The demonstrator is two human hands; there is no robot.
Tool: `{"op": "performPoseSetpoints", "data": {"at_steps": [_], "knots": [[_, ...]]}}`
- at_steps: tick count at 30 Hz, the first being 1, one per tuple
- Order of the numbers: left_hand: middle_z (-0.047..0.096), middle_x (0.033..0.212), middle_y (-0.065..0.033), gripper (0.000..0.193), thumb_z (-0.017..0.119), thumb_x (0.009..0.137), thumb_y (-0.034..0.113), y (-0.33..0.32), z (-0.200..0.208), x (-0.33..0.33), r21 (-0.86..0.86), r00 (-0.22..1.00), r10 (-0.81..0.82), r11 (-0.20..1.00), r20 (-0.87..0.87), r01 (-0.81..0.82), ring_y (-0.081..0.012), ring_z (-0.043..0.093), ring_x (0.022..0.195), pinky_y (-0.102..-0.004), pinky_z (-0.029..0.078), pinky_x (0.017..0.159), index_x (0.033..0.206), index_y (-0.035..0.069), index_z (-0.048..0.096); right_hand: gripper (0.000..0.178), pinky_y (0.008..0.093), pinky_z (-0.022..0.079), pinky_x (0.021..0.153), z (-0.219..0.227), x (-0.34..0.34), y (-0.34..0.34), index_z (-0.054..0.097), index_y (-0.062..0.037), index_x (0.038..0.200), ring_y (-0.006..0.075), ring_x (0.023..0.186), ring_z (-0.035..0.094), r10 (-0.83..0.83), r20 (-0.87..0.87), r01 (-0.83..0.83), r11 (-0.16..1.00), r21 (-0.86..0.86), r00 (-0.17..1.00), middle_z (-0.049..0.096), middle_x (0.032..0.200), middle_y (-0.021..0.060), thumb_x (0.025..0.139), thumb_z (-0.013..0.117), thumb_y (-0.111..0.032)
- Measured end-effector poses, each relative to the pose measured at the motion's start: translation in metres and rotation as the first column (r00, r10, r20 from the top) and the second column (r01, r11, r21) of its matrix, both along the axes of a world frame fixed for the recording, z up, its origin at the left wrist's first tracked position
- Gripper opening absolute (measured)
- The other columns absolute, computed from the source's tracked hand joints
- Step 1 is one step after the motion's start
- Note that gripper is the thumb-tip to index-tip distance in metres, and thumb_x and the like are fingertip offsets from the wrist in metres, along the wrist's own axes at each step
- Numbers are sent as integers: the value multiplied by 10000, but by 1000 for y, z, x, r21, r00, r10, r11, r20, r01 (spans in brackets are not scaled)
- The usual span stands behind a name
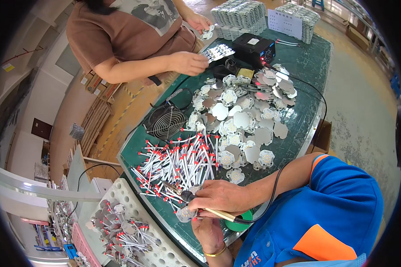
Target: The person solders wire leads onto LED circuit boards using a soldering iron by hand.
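My right hand [223, 196] is wrapped round a soldering iron [220, 215] with a cream handle. Its metal end points left over a pile of short white wires with red ends [182, 155]. Just below, my left hand [208, 230], with a gold bracelet at the wrist, pinches a small round LED board [185, 214] near the table edge. Part of the left fingers is hidden behind the iron and the right hand. Loose LED boards [243, 120], some face down, are heaped beyond the wires.
A round fan [166, 122] stands left of the boards. Behind them is a black soldering station [254, 49], its cable looping along the right. Stacked boards [238, 20] fill the far end. A co-worker's hands [189, 63] hold boards opposite. A white perforated tray [165, 242] carries wired boards; a green container [239, 224] sits near me.
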State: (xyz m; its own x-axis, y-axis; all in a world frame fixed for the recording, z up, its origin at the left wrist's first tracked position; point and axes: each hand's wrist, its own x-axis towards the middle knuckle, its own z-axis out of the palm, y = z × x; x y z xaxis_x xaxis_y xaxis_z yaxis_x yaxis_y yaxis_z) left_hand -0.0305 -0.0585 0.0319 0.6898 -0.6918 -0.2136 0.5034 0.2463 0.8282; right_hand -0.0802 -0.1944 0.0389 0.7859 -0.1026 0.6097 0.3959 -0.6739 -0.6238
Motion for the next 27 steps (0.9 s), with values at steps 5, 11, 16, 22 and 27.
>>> {"op": "performPoseSetpoints", "data": {"at_steps": [5, 11, 16, 22, 27], "knots": [[534, 1125, -135, 353, 466, 793, -33, 3, -4, 3, 8, 1000, -10, 1000, -16, 10, -218, 546, 1026, -321, 445, 885, 1145, -47, 466, 230, 367, 424, 676, 7, -2, -1, 458, -96, 994, 270, 731, 571, 53, -67, -53, 999, 4, 996, 552, 801, 72, 806, 575, -160], [519, 1130, -142, 402, 444, 754, -72, 1, -1, 6, -61, 998, -10, 998, -59, 6, -222, 532, 1037, -325, 446, 878, 1155, -45, 457, 219, 372, 426, 684, 3, -5, 1, 459, -96, 987, 280, 742, 565, 57, -57, -54, 997, 57, 997, 557, 826, 71, 798, 559, -142], [519, 1120, -141, 449, 442, 716, -98, 4, -2, 8, -185, 995, -38, 983, -96, 20, -213, 528, 1032, -321, 437, 880, 1161, -42, 453, 229, 375, 428, 681, 4, -7, 3, 459, -95, 991, 273, 736, 559, 79, -28, -76, 994, 77, 997, 560, 842, 62, 791, 564, -134], [547, 1049, -69, 238, 469, 877, 61, 6, -2, 6, -171, 990, 24, 984, -139, -48, -182, 546, 980, -318, 444, 860, 1114, 37, 487, 264, 354, 452, 615, 17, -16, 1, 472, -90, 963, 245, 708, 574, -6, 153, -12, 993, 118, 988, 561, 797, 46, 742, 613, -60], [525, 902, -30, 180, 459, 928, 191, 17, 4, 24, -493, 971, 2, 861, -239, -123, -118, 514, 825, -264, 423, 775, 1057, 78, 513, 271, 282, 465, 529, 21, -20, -6, 481, -63, 913, 176, 605, 584, -117, 311, -5, 930, 368, 943, 547, 717, 44, 707, 649, -9]]}}
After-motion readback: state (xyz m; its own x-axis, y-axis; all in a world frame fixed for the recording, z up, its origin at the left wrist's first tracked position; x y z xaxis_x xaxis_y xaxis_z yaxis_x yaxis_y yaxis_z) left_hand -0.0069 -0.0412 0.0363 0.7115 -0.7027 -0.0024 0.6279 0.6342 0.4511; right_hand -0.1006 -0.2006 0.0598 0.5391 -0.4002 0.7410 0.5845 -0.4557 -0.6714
